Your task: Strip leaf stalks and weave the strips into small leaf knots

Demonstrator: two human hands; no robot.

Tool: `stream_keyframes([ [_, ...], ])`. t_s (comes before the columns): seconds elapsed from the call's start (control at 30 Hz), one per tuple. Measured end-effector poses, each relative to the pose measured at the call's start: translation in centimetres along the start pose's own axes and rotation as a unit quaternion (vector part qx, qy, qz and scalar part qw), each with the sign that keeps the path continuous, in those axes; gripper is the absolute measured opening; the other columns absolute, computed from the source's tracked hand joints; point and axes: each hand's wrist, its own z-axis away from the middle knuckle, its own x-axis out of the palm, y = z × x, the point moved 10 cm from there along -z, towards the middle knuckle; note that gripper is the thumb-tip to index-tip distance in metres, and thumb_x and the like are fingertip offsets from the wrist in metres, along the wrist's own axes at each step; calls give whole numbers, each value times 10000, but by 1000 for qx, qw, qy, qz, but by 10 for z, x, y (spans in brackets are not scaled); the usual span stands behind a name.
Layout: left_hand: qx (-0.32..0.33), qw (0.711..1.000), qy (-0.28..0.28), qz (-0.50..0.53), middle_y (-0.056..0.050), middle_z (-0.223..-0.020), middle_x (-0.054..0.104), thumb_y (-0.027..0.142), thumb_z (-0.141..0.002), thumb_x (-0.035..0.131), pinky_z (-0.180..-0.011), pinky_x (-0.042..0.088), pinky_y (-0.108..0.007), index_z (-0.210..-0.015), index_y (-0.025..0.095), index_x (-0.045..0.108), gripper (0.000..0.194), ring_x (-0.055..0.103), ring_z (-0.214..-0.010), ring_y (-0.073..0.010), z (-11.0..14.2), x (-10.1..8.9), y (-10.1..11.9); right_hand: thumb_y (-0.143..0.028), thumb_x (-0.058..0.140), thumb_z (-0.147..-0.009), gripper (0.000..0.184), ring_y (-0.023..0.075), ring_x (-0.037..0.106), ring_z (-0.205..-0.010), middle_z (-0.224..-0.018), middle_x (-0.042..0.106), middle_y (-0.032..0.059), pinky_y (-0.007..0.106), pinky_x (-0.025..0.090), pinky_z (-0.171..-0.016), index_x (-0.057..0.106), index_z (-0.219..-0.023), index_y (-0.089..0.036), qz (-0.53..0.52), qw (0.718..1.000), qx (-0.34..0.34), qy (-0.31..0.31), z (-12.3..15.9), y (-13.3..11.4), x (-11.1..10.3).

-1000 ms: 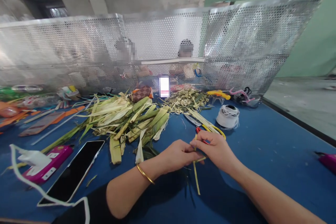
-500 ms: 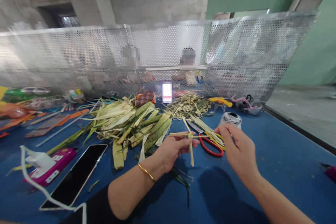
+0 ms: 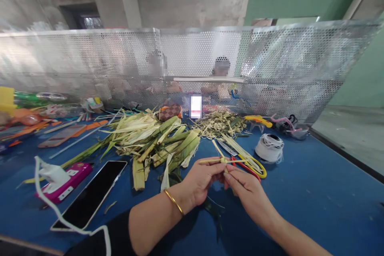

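Observation:
Pale strips of corn husk cross at a small knot above the blue table. My left hand is closed on the crossed husk strips, pinching them near the knot, with a gold bangle on that wrist. From the right, my right hand pinches the strip that points down toward me, just below the knot; its lower end is hidden by the fingers. Right behind the hands lie scissors with red and yellow handles, partly covered by loose husk strips. A large pile of green and cream corn husks lies to the left.
A white spool of cord stands at the right, past a heap of shredded husk. A phone and a magenta power strip with a white cable lie left. A perforated metal screen crosses the back, with people behind it.
My right hand has moved left and down, from the strip's right end to the strip pointing toward me, beside my left hand. The view has shifted slightly to the left.

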Motion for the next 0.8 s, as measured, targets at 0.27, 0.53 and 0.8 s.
stream_keyframes([
  [0.27, -16, 999, 25, 26, -39, -684, 624, 241, -535, 800, -498, 424, -265, -726, 110, 682, 260, 552, -572, -142, 3, 0, -4, -315, 424, -935, 383, 147, 511, -661, -674, 556, 20, 248, 412, -611, 504, -582, -191, 52, 996, -76, -3, 2, -15, -2],
  [0.53, -67, 993, 90, -22, 11, -637, 572, 95, -687, 603, -590, 437, -232, -950, 135, 682, 277, 536, -592, -101, 0, -22, 1, -288, 371, -966, 339, 137, 537, -619, -691, 588, 17, 246, 394, -588, 540, -686, -200, 194, 971, -142, 20, 13, -38, 0],
  [0.8, -25, 985, 82, -148, 45, -539, 491, 263, -721, 672, -487, 336, -190, -910, 137, 703, 229, 444, -502, -66, 0, -21, 10, -353, 388, -964, 286, 197, 597, -716, -741, 655, 52, 323, 368, -740, 599, -855, -193, 368, 906, -177, 114, 8, -44, -21],
])
